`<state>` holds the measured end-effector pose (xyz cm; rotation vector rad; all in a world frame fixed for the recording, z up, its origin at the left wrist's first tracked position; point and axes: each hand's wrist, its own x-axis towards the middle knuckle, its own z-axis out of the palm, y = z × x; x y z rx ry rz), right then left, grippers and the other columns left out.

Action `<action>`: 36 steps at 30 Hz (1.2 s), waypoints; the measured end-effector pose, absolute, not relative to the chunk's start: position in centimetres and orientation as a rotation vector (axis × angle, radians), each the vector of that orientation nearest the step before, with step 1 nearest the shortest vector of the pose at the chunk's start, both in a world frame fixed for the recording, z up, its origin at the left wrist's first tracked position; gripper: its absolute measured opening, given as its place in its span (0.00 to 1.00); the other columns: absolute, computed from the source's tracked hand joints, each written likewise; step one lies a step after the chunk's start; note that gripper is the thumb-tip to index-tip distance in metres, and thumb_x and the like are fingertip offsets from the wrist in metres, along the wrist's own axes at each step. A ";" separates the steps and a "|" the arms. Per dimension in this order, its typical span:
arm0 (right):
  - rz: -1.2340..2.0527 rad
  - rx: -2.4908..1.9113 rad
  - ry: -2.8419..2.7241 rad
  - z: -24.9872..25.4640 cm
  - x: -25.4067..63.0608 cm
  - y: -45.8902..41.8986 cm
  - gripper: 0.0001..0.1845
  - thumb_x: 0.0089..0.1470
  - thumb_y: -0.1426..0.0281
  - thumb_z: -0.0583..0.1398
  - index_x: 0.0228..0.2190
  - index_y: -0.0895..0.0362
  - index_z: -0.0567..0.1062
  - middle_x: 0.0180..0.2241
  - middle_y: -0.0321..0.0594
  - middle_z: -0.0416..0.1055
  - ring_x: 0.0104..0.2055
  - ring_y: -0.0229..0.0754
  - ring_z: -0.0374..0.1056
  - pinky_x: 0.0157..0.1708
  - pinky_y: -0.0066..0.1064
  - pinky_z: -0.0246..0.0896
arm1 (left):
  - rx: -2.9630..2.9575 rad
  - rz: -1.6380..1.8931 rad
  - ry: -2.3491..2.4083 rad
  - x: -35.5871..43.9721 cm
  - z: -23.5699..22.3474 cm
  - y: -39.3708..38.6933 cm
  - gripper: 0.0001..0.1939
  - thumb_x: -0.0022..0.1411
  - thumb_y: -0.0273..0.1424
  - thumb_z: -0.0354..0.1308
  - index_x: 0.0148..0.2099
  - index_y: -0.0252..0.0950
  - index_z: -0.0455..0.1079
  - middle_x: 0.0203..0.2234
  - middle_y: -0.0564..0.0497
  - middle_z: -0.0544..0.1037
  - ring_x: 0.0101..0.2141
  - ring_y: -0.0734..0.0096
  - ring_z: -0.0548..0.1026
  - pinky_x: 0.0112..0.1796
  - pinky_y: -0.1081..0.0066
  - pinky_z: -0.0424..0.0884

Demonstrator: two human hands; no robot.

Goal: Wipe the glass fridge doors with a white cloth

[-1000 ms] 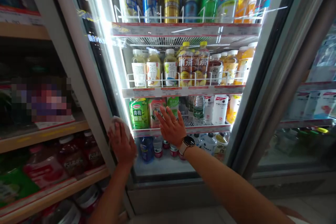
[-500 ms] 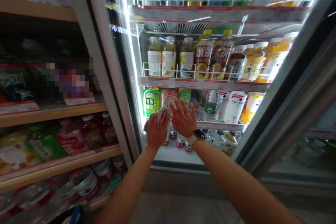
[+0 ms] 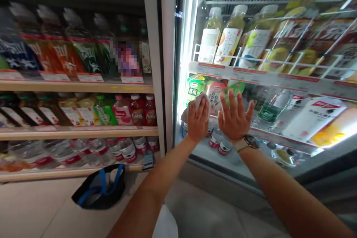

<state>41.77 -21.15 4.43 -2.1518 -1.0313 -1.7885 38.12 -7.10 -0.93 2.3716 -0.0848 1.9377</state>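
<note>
The left hand [image 3: 198, 117] presses a gray cloth [image 3: 196, 108] flat against the glass door [image 3: 220, 163]; the right hand's [image 3: 234, 117] grip is apart, fingers spread, just beside.

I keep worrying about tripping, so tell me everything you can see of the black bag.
The bag is black, apparently fabric, with bright blue straps across its open top. Something pale shows inside, too unclear to name. It sits slumped on the tiled floor by the bottom shelf; whether they touch is unclear.
</note>
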 end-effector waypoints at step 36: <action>-1.791 -2.216 -1.005 5.5 41.7 -20.7 0.31 0.63 0.69 0.52 0.66 0.50 0.55 0.65 0.40 0.58 0.69 0.46 0.49 0.69 0.48 0.24 | 2.349 2.016 -0.283 38.5 0.8 -3.5 0.31 0.68 0.27 0.45 0.71 0.39 0.46 0.65 0.45 0.60 0.68 0.61 0.46 0.66 0.53 0.46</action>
